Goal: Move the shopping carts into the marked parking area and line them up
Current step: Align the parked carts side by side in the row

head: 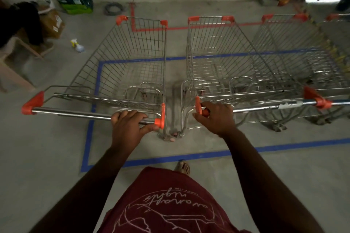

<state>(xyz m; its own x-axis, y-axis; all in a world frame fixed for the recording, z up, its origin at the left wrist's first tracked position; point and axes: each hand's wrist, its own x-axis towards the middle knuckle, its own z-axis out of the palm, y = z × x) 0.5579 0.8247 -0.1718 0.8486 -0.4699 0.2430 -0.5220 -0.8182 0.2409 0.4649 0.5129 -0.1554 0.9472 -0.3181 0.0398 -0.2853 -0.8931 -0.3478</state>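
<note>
Concrete floor [47, 147] with blue tape outline [89, 138] marking the bay. Left hand [126, 125] is gripping the left cart's handle bar [75, 114] near its right end; right hand [216, 117] is wrapping the middle cart's handle [255, 108] at its left end. Both carts are sitting side by side inside the tape, a third cart [295, 47] just right. Rigid steel frames, likely rolling easily but swivelling; bars are the best hold.

One head-worn wide-angle view looks forward and steeply down. It sits close over the cart handles, floor filling the frame
</note>
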